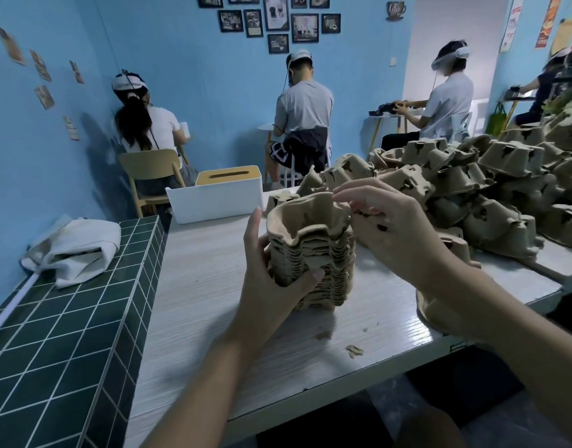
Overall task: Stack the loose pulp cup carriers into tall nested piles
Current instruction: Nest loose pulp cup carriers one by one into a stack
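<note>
Head view: my left grip (271, 273) wraps the nested pile (313, 253) of pulp carriers, thumb across its near face and fingers round its far-left side. The pile stands upright on the bench (207, 286). My right grip (398, 231) sits at the pile's upper right, fingers curved over the top carrier (310, 211); can't tell if it pinches the rim or only touches. Loose carriers (491, 189) are heaped beyond and right of the right grip. White box (220, 198) beyond the left grip, pulp scraps (354, 350) nearer me.
</note>
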Action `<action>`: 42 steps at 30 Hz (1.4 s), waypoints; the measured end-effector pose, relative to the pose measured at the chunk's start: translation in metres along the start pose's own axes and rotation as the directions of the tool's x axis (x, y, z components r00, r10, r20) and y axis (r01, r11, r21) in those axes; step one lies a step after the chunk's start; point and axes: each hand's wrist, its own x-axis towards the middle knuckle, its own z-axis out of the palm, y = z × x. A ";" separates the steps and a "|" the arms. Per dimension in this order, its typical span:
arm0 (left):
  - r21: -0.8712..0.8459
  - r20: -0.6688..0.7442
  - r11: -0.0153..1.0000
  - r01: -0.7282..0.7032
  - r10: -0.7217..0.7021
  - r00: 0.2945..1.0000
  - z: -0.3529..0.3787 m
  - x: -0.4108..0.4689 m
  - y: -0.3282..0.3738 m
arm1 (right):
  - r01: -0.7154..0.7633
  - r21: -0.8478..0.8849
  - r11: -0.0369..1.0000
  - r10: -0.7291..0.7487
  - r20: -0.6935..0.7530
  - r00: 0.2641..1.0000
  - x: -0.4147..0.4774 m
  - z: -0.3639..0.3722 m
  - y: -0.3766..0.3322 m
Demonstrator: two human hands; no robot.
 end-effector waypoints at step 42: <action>-0.016 0.096 1.000 -0.009 0.011 0.995 -0.006 0.000 0.001 | -0.324 -0.316 0.892 0.298 -0.127 0.946 -0.084 -0.040 0.037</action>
